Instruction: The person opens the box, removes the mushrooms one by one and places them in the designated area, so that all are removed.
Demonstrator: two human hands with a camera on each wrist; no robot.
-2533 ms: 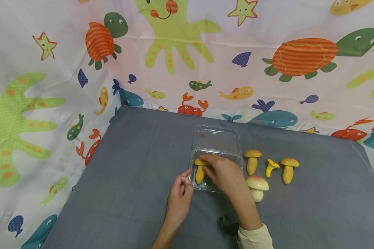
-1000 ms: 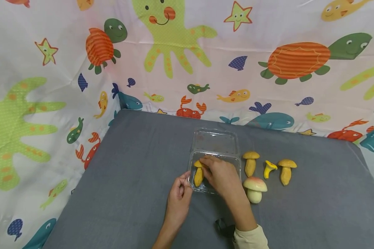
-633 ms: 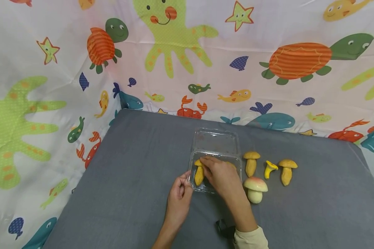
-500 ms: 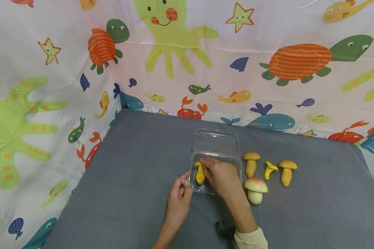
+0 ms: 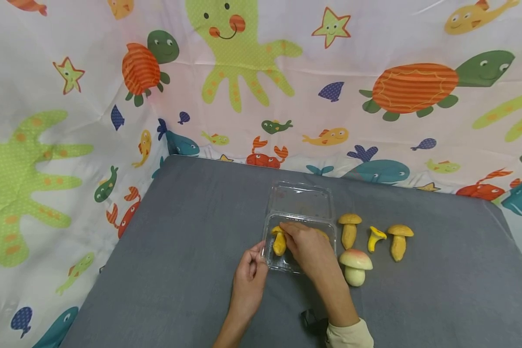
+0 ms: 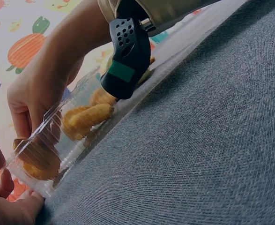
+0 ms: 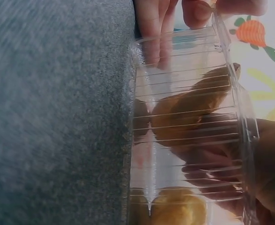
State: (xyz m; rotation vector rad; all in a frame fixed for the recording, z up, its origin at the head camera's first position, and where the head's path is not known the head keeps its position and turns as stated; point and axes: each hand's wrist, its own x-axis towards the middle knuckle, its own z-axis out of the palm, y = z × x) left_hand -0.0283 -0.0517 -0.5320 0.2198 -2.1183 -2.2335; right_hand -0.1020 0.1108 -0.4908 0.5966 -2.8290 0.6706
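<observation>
1. Here's the clear plastic hinged box (image 5: 289,264), lid (image 5: 301,198) wide open on its far side.
2. Inside, left: a mustard-yellow mushroom (image 5: 280,245), cap away, stem towards us.
3. Inside, right: a second yellow-brown mushroom (image 6: 78,124), mostly hidden from above.

In the clear plastic box (image 5: 301,199) on the grey cloth-covered bench (image 5: 169,270), one yellow-brown mushroom (image 5: 280,244) lies left, a second yellow-brown mushroom (image 7: 178,207) right. Right of the box run a tan mushroom (image 5: 350,231), a yellow trumpet-shaped mushroom (image 5: 375,237) and another tan mushroom (image 5: 398,243); before the first, a pale pink-capped mushroom (image 5: 355,266).
</observation>
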